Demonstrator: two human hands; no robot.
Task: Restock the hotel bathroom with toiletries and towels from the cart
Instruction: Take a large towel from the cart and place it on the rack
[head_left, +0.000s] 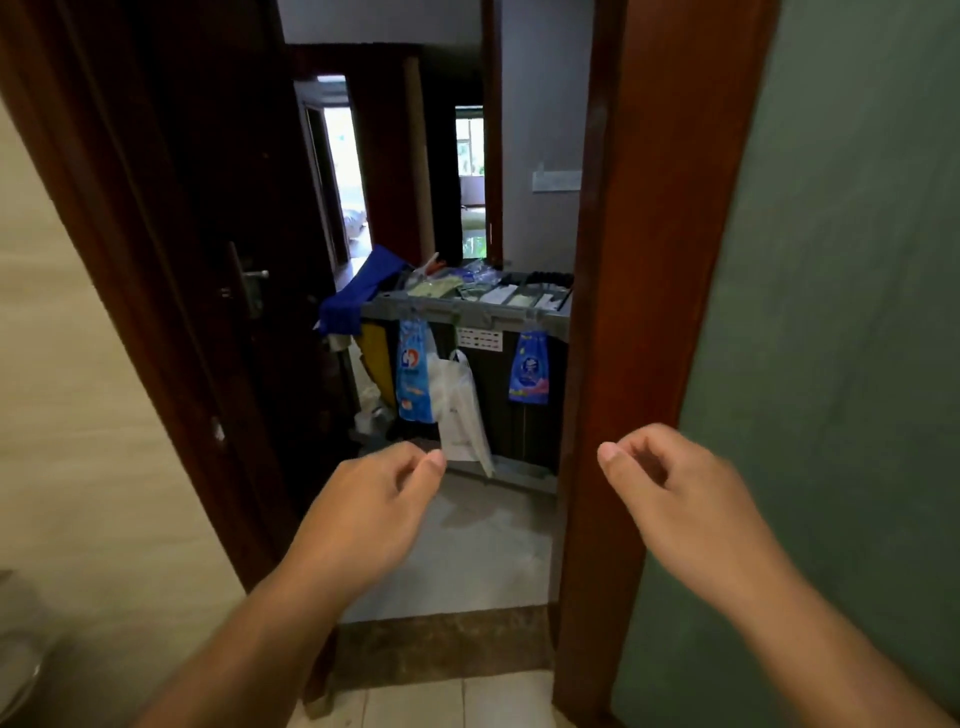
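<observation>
The housekeeping cart (524, 415) stands in the corridor just outside the doorway, its grey top tray (467, 309) holding several small packets. A blue cloth (358, 291) drapes over its left end. Two blue packets (413, 374) (529, 371) and a white plastic bag (460, 410) hang from its front. My left hand (374, 514) and my right hand (675, 499) are raised in front of me, short of the cart. Both have fingers loosely curled and hold nothing.
A dark wooden door (208, 260) with a metal handle (252, 283) stands open on the left. The brown door frame (649, 312) and a green wall (857, 364) are on the right. A dark stone threshold (441, 644) crosses the floor below my hands.
</observation>
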